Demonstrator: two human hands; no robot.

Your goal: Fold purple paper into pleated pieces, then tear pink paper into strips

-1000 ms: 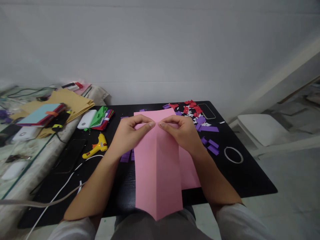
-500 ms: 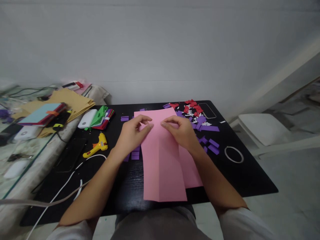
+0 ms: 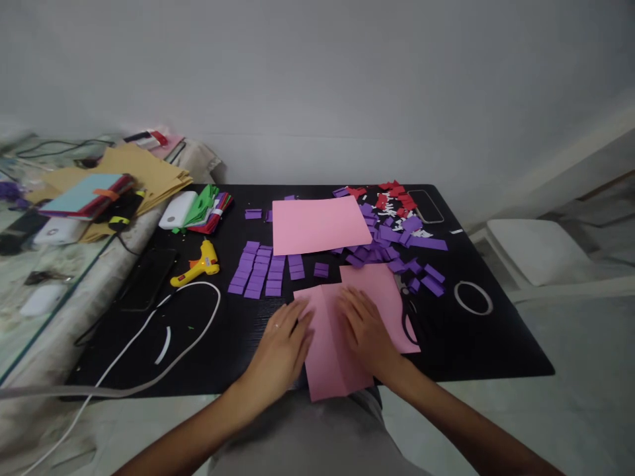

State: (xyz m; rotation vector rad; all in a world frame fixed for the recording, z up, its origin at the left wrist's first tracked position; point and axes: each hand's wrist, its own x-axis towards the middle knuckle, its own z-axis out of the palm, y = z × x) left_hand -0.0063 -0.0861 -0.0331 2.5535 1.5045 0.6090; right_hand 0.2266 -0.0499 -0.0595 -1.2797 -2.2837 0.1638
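A creased pink paper sheet (image 3: 325, 357) lies at the table's front edge, its fold running lengthwise. My left hand (image 3: 282, 340) rests along its left edge, fingers stretched out, with the fingertips at the paper. Lying over the right half of the same sheet, my right hand (image 3: 364, 334) has its fingers extended flat. Partly under it and to the right is another pink sheet (image 3: 381, 291), with black-handled scissors (image 3: 409, 317) on it. A third pink sheet (image 3: 320, 226) lies flat farther back.
Folded purple paper pieces (image 3: 255, 271) stand in rows at left; more purple pieces (image 3: 380, 244) are heaped at right beside red scraps (image 3: 397, 192). A yellow glue gun (image 3: 201, 264), a white cable (image 3: 215, 307) and a phone-like black slab (image 3: 147, 281) occupy the left. A ring (image 3: 473, 297) lies right.
Both hands have come down and nearer with the creased sheet, from raised pinches to stretched fingers on it. The back pink sheet, purple rows and scissors are now uncovered. The view has shifted.
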